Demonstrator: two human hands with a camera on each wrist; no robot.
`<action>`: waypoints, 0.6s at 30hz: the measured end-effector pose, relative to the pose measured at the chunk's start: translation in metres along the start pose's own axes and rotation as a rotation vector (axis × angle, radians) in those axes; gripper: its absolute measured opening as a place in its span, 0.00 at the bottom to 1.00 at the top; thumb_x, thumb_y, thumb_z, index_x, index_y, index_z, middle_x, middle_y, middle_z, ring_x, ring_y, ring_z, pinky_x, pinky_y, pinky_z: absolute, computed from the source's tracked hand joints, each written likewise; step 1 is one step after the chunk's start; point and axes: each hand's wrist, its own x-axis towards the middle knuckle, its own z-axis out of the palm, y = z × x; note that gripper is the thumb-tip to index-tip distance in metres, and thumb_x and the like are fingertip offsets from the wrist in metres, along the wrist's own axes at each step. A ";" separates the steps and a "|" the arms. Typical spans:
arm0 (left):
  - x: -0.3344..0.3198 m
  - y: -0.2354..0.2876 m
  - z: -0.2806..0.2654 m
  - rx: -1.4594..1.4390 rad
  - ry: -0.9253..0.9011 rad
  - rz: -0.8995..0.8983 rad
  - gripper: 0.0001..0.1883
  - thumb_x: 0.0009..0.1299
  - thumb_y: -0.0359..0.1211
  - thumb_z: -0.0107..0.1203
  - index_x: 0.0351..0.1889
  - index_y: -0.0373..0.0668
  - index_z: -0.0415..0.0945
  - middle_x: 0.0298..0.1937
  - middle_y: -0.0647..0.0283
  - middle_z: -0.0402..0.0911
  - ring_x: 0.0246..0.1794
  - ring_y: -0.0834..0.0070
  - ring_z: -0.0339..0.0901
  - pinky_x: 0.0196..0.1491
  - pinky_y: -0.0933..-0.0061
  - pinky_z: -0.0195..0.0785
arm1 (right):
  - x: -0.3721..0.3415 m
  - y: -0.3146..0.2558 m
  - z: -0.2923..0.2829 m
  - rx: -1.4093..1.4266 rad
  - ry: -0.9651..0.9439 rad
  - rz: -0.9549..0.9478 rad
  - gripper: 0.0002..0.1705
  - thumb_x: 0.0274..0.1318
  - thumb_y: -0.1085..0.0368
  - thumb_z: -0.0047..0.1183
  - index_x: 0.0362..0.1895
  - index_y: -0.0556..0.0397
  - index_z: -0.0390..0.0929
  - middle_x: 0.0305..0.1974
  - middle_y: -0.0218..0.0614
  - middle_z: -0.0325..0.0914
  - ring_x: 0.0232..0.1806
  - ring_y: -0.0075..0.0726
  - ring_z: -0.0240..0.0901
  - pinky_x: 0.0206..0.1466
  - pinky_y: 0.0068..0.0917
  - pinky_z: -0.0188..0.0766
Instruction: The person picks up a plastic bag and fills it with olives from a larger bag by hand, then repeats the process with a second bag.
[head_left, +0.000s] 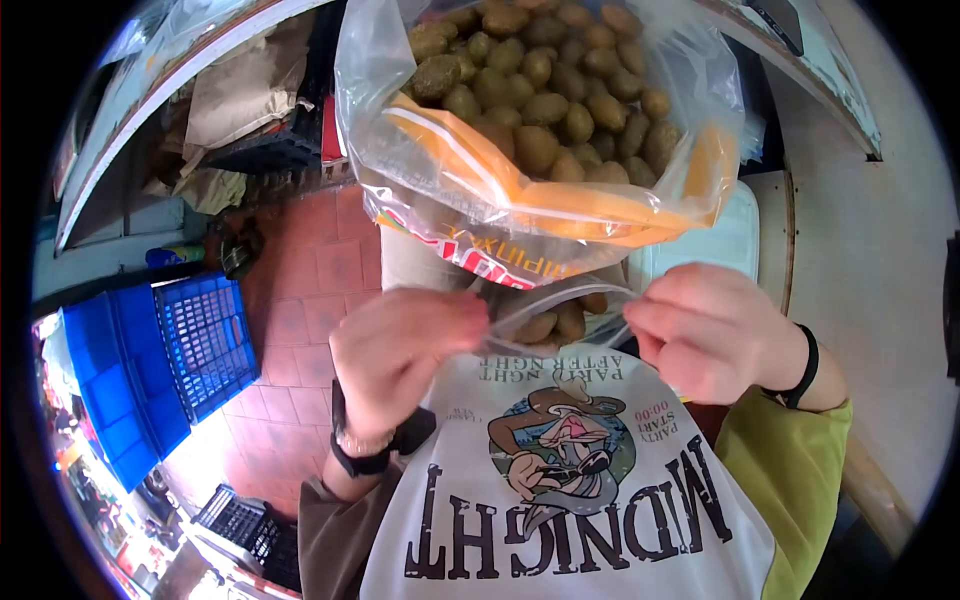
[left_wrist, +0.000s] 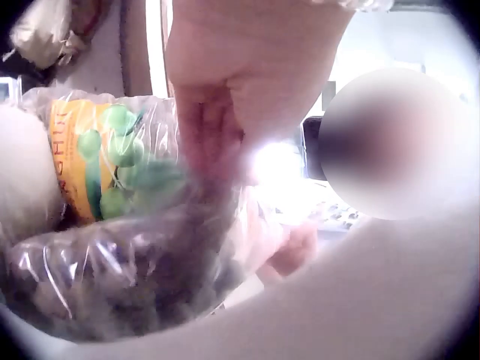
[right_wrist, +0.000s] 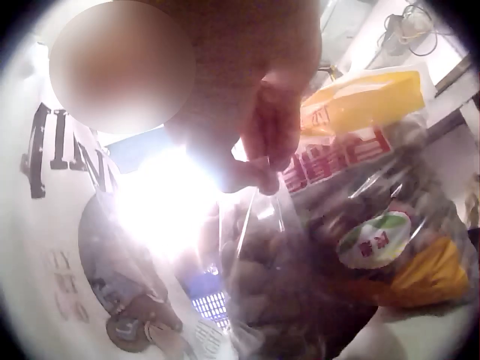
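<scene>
A small clear plastic bag (right_wrist: pixel 255 232) with several brownish oval fruits (head_left: pixel 570 320) in it is in front of the person's shirt. At one side of its mouth, the left hand (head_left: pixel 408 345) pinches the rim. Opposite, the right hand (head_left: pixel 705 330) grips the other side between thumb and curled fingers, so the mouth spans the two hands. Just beyond stands a large printed plastic bag (head_left: pixel 600 225), its top open, full of green-brown oval fruits (head_left: pixel 545 105). The left wrist view shows the small bag (left_wrist: pixel 112 277) bulging below the left hand's fingers.
Blue plastic crates (head_left: pixel 205 345) stand on the red tiled floor (head_left: pixel 300 300) to the left. A pale plastic lid or tub (head_left: pixel 740 235) lies right of the large bag. A black crate (head_left: pixel 235 525) sits low at the left, and a phone (head_left: pixel 778 25) rests at the upper right.
</scene>
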 end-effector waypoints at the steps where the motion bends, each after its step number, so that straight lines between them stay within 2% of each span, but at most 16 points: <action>1: 0.001 -0.001 0.004 0.001 0.001 -0.002 0.05 0.62 0.21 0.61 0.34 0.36 0.84 0.37 0.55 0.87 0.38 0.64 0.84 0.42 0.68 0.76 | -0.005 0.003 -0.004 -0.012 -0.081 0.098 0.14 0.36 0.74 0.60 0.30 0.53 0.69 0.27 0.34 0.68 0.27 0.39 0.69 0.24 0.33 0.68; 3: 0.010 -0.010 0.013 -0.063 0.078 -0.118 0.03 0.63 0.22 0.62 0.34 0.36 0.83 0.35 0.56 0.86 0.36 0.64 0.83 0.41 0.69 0.75 | -0.006 0.013 0.001 -0.003 -0.086 0.157 0.15 0.37 0.75 0.60 0.30 0.53 0.68 0.28 0.36 0.70 0.27 0.41 0.70 0.25 0.33 0.69; 5: 0.014 -0.012 0.018 -0.040 0.065 -0.143 0.02 0.64 0.23 0.62 0.34 0.35 0.83 0.34 0.56 0.85 0.35 0.64 0.82 0.41 0.70 0.74 | -0.012 0.022 0.007 0.021 -0.117 0.248 0.16 0.38 0.78 0.61 0.33 0.54 0.69 0.30 0.39 0.73 0.29 0.45 0.73 0.27 0.35 0.71; 8: 0.018 -0.019 0.020 -0.024 0.046 -0.182 0.04 0.65 0.25 0.63 0.35 0.34 0.81 0.32 0.56 0.83 0.33 0.66 0.81 0.40 0.73 0.71 | -0.014 0.023 0.011 0.032 -0.074 0.320 0.18 0.40 0.78 0.61 0.35 0.53 0.68 0.30 0.39 0.73 0.30 0.45 0.73 0.28 0.35 0.70; 9: 0.020 -0.019 0.021 -0.022 0.064 -0.198 0.04 0.66 0.25 0.63 0.36 0.33 0.81 0.32 0.56 0.83 0.34 0.68 0.81 0.41 0.73 0.71 | -0.014 0.023 0.011 0.037 -0.076 0.323 0.18 0.40 0.78 0.61 0.35 0.53 0.68 0.30 0.39 0.73 0.30 0.45 0.73 0.28 0.35 0.70; 11: 0.019 -0.021 0.024 -0.007 0.084 -0.243 0.05 0.67 0.26 0.62 0.37 0.33 0.81 0.32 0.58 0.83 0.34 0.73 0.80 0.41 0.75 0.70 | -0.015 0.021 0.012 0.108 -0.088 0.479 0.19 0.41 0.79 0.61 0.37 0.53 0.68 0.30 0.38 0.74 0.32 0.45 0.74 0.31 0.35 0.71; 14: 0.015 -0.023 0.027 -0.027 0.104 -0.278 0.05 0.67 0.26 0.62 0.37 0.33 0.81 0.32 0.59 0.83 0.35 0.76 0.80 0.41 0.77 0.70 | -0.019 0.020 0.017 0.184 -0.040 0.580 0.18 0.44 0.79 0.61 0.38 0.52 0.68 0.31 0.36 0.76 0.34 0.45 0.75 0.35 0.35 0.72; 18: 0.012 -0.030 0.027 -0.125 0.092 -0.294 0.05 0.68 0.26 0.62 0.38 0.33 0.81 0.33 0.62 0.84 0.36 0.78 0.79 0.43 0.78 0.70 | -0.031 0.020 0.024 0.243 0.079 0.571 0.19 0.46 0.77 0.63 0.42 0.53 0.71 0.35 0.34 0.78 0.39 0.39 0.77 0.39 0.32 0.72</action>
